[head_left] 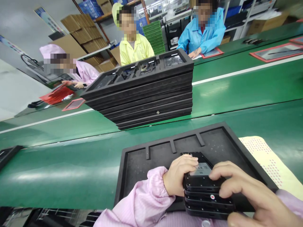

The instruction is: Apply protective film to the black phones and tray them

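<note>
A stack of several black phone-like devices (pixel 201 183) stands over the near part of a black foam tray (pixel 161 148). The top device carries a grey printed label (pixel 201 169). On the near end of a lower device sits a small round white sticker (pixel 212 197) with a red mark. My left hand (pixel 181 173) is closed around the left side of the stack, fingers over the top device. At the stack's right side is my right hand (pixel 246 189), its fingers bent and apart, the index fingertip by the label. Nothing shows between its thumb and fingers.
Behind the tray rises a tall stack of black trays (pixel 146 91) with devices in the top one. A pale sheet of small red-marked dots (pixel 265 151) lies to the right. Three people sit across the green bench (pixel 236 116), with red-edged pads (pixel 276 52) on their side.
</note>
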Demonstrator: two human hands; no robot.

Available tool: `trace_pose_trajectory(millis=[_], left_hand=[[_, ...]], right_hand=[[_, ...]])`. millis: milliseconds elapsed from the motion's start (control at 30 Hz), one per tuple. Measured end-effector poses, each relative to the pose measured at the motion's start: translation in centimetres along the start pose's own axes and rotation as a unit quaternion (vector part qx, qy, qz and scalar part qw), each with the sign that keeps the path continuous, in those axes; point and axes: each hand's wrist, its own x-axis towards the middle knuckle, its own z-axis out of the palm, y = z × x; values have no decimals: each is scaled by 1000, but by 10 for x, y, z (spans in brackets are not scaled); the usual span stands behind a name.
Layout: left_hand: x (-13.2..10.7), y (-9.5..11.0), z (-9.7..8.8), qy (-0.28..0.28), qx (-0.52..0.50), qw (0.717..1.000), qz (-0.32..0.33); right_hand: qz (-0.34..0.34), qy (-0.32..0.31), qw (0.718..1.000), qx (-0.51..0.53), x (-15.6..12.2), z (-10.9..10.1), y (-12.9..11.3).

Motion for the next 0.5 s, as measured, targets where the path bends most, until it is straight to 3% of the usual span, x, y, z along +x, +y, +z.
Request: trace_pose_trajectory(millis=[133, 233, 300, 400, 500], left_hand=[[1, -2, -4, -12, -37, 999, -35], [9, 1, -15, -62, -100, 991, -56], [17, 9, -22, -89, -159, 976, -121], [29, 24, -26, -31, -218, 932, -289], [35, 28, -23, 66, -270, 887, -370]], right_hand=[[-30, 42, 998, -25, 3, 1, 2], [-65, 73, 993, -66, 8, 1, 8], [-102, 81, 987, -97, 14, 1, 12], [-163, 89, 976, -115, 25, 2, 16], [-193, 81, 970, -122, 34, 4, 19]])
